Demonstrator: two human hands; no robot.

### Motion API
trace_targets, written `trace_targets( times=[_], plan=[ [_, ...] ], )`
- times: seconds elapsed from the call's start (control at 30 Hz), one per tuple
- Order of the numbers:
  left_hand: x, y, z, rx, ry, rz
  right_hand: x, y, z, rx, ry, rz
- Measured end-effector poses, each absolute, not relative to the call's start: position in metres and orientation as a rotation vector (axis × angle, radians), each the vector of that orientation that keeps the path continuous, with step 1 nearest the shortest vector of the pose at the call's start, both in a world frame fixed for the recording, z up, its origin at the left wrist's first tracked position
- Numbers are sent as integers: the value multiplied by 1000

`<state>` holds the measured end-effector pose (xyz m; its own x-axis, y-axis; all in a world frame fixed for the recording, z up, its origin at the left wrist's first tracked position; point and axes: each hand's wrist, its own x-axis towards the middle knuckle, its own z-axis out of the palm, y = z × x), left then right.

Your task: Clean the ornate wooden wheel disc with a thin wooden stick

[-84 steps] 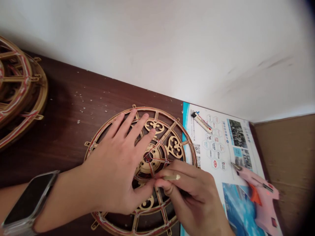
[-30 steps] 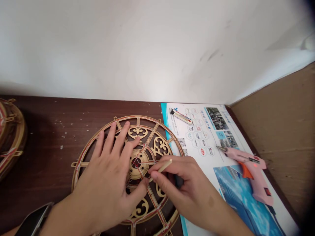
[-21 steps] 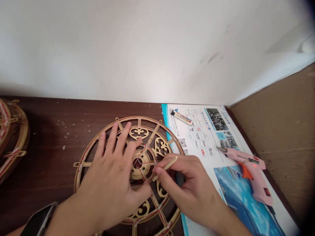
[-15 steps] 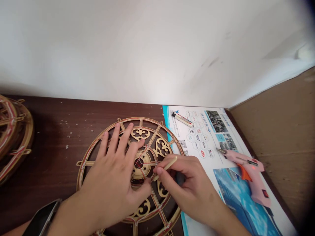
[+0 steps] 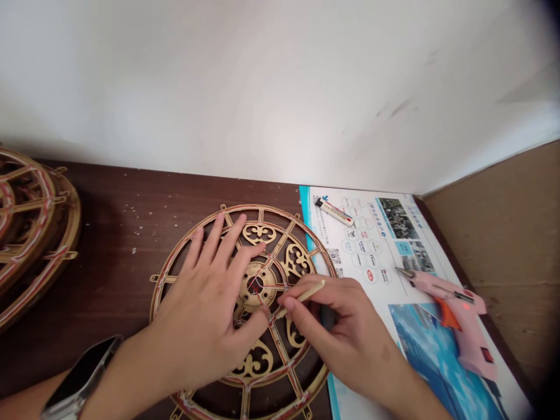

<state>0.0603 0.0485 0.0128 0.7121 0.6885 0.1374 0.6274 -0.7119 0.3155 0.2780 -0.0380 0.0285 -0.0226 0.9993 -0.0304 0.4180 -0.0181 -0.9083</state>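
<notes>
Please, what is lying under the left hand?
A round wooden frame lies under the left hand; its spokes show between the fingers, but the part beneath the palm is covered.

I can see a pink glue gun [image 5: 455, 309] lying on a printed poster [image 5: 371, 245], with a box cutter [image 5: 333, 212] near the poster's top edge. Stacked wooden wheels [image 5: 35, 227] sit at the left of the dark counter [image 5: 118, 192], scattered with pale crumbs [image 5: 135, 233]. Cardboard [image 5: 494, 245] stands at the right.

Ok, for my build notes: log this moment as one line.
left hand: flat on wooden wheel | right hand: pinching stick over wheel
</notes>
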Motion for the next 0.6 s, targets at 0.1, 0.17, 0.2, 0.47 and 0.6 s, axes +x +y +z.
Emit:
trace_targets(
  times=[0.1,0.17,0.2,0.47,0.6],
  plan=[
    [61,49,13,2680,1051,341,277,-37,28,-1506,-1548,1018],
    [60,49,13,2684,1056,337,277,-37,28,-1498,-1568,1030],
    [60,49,13,2686,1058,341,277,-36,29,-1496,-1577,1037],
    [60,50,12,2695,1041,338,281,-37,32,-1438,-1613,1091],
    [61,49,11,2683,1053,353,281,-37,33,-1414,-1624,1131]
  ],
)
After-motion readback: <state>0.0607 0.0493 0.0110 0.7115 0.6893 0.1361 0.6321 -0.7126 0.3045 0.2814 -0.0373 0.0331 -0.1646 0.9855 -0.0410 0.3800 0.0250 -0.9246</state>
